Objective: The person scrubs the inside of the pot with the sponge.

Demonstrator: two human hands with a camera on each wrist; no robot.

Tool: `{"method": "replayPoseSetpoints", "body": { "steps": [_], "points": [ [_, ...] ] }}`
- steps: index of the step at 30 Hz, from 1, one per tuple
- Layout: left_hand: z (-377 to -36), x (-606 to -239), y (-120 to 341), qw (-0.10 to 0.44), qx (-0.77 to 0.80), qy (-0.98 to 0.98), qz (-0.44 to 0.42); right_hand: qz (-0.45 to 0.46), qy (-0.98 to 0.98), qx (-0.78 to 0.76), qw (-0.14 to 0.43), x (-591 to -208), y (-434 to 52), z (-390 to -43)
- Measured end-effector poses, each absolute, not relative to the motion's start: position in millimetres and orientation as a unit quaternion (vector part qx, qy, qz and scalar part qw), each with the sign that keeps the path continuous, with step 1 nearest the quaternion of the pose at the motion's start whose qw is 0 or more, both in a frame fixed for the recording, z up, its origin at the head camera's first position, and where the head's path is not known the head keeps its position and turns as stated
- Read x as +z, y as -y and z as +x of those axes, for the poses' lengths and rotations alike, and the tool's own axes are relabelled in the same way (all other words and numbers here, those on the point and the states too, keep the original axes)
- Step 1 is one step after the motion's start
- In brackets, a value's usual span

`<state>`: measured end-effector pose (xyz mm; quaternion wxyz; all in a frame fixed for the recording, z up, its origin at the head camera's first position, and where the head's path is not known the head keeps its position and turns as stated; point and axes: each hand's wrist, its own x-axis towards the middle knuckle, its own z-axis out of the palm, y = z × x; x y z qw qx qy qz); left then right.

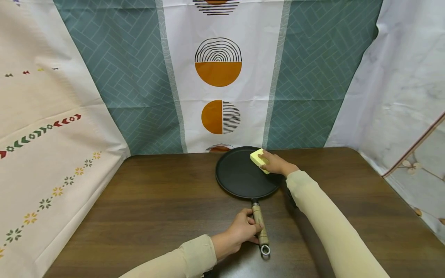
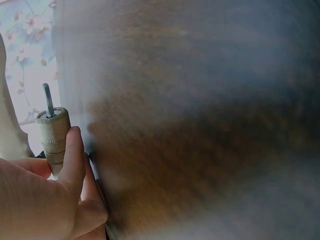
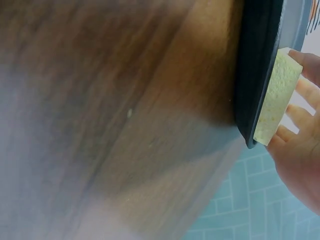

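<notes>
A flat black round pan lies on the dark wooden table, its wooden handle pointing toward me. My left hand grips that handle near its metal hanging loop. My right hand holds a pale yellow sponge against the pan's far right rim. In the right wrist view the sponge lies flat on the pan's edge with my fingers curled behind it.
Patterned cloth backdrops hang behind and at both sides of the table. Bare tabletop stretches to the left and right of the pan.
</notes>
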<state>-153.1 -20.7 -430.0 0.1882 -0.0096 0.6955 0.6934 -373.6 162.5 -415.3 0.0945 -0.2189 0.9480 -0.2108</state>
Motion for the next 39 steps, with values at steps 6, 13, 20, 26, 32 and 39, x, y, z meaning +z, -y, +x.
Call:
{"method": "replayPoseSetpoints", "body": {
  "steps": [6, 13, 20, 26, 32, 39],
  "points": [
    [-154, -430, 21, 0.187, 0.692, -0.697, -0.01, -0.222, -0.947, -0.213, 0.091, -416, -165, -367],
    [-153, -430, 21, 0.184, 0.692, -0.698, -0.011, -0.223, -0.948, -0.212, 0.086, -417, -165, -357],
    [-154, -430, 20, 0.186, 0.69, -0.699, -0.015, -0.235, -0.945, -0.214, 0.075, -420, -165, -349],
    [-155, -431, 20, 0.185, 0.694, -0.696, -0.016, -0.228, -0.947, -0.215, 0.073, -420, -165, -341],
    [-156, -432, 19, 0.186, 0.695, -0.694, -0.015, -0.229, -0.946, -0.22, 0.058, -421, -163, -332],
    [-155, -430, 20, 0.19, 0.693, -0.695, -0.018, -0.216, -0.951, -0.217, 0.05, -424, -157, -325]
  ]
}}
